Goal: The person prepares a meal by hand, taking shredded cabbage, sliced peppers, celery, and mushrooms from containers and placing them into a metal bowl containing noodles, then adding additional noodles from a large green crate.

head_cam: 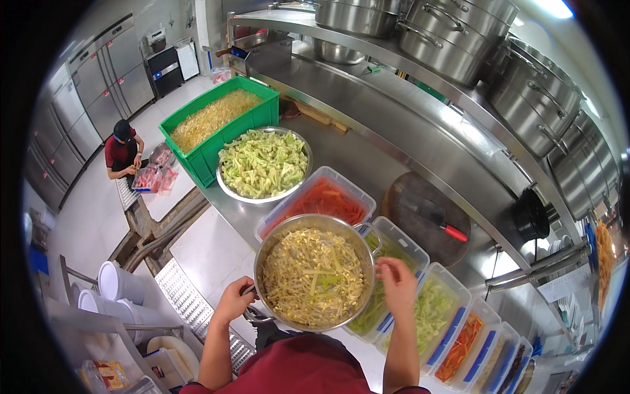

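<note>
A two-handled stainless steel pot [259, 256], full of soybean sprouts [310, 271], sits before me. Pale green celery-like strips [325, 280] lie on the sprouts. At the pot's left rim, my left hand [235, 299] has its fingers curled around a short dark handle-like piece [247, 290], partly hidden. Beside the right rim is my right hand [395, 283], its fingers bent; whether they touch the pot is unclear. Behind the pot stands a plastic tub of red shredded vegetable [327, 199]. Tubs of green stalks [393, 246] and chopped pale green leaves [433, 305] are to the right.
A cleaver [428, 212] rests on a round chopping board [443, 246]. Further back are a steel bowl of cut cauliflower [266, 165] and a green crate [231, 135]. Steel pots [453, 44] fill an overhead shelf [364, 47]. A co-worker [123, 150] works near a floor drain [147, 219].
</note>
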The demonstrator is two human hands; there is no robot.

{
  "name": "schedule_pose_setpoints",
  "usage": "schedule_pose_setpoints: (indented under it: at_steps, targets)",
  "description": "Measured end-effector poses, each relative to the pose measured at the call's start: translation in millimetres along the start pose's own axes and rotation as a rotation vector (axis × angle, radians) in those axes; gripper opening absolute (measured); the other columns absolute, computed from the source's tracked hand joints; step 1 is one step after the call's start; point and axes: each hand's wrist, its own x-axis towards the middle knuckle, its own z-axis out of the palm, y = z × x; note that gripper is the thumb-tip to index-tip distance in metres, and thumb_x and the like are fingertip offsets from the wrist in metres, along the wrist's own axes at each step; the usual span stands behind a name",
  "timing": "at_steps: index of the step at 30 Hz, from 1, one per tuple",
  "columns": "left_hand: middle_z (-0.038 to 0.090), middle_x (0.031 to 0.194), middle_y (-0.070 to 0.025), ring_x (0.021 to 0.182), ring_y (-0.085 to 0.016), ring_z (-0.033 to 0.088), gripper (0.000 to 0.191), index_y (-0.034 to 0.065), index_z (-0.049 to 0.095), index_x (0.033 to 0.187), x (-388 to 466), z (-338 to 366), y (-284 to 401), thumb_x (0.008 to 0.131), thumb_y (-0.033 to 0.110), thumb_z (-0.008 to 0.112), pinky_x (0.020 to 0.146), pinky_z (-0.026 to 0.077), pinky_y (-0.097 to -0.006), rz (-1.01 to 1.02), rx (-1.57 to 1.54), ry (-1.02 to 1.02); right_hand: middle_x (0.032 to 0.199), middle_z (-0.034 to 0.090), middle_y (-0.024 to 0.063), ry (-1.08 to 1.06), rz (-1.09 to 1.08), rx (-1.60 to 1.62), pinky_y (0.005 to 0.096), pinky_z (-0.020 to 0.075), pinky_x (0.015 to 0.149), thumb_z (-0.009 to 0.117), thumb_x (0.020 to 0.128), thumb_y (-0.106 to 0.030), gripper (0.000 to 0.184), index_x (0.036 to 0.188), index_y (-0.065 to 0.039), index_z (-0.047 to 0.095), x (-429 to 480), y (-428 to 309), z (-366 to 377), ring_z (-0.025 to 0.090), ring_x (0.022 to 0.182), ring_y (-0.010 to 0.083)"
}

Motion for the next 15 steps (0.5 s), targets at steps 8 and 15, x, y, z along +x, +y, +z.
schedule_pose_setpoints:
  at_steps: [8,15]
  targets:
    - [0.068,0.082,-0.0171,0.079,-0.031,0.067,0.023,0.0008,0.063,0.097,-7,8,39,0.076,-0.003,0.054,0.073,0.051,-0.0395,0.009,0.581,0.06,0.116,0.062,0.0183,0.054,0.233,-0.327,0.0321,0.0522,0.085,0.066,0.083,-0.004,0.045,0.128,-0.008,0.058,-32,85,-39,0.063,0.1,0.025]
    - [0.068,0.081,-0.0231,0.079,-0.037,0.068,0.028,-0.0029,0.067,0.095,14,-1,24,0.072,-0.006,0.052,0.073,0.051,-0.0423,0.025,0.631,-0.018,0.151,0.036,0.0277,0.298,0.205,-0.624,0.0459,0.0282,0.116,0.065,0.083,-0.015,0.071,0.148,-0.007,0.038,-71,136,-103,0.032,0.142,0.0421]
